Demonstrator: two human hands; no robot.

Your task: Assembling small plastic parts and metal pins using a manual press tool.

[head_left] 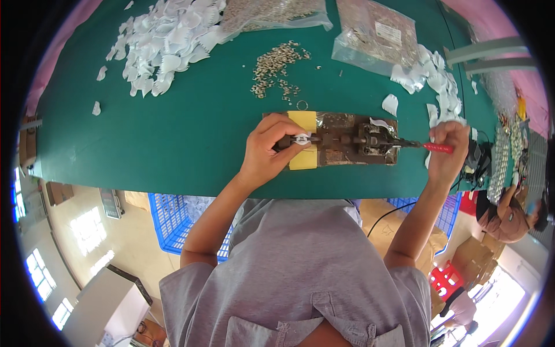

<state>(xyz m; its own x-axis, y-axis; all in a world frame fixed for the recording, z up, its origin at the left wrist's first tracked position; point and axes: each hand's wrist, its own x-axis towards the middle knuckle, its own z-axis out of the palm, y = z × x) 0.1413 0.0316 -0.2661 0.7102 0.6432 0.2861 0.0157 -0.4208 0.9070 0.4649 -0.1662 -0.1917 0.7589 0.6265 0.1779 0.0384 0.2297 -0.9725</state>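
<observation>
Left hand (267, 151) pinches a small white piece (302, 139) onto the front of the bench press tool (347, 140); right hand (448, 151) is closed around its red lever handle (437, 148). Piece seated, apparently not pressed yet (judging by lever position). Big white pile (165, 40) and loose metal rings (277, 66) remain on the green mat (173, 133).

Hand press (347, 140) sits on green table (173, 133), near front edge. Left hand (270, 147) pinches small white piece (302, 139) at press's left end, over yellow pad (303, 121). Right hand (448, 149) fisted on red lever handle (437, 148) at press's right end. Metal rings (277, 66) behind press; white cut pieces (165, 40) far behind-left, more right. Blue crate (173, 222) below table edge.
</observation>
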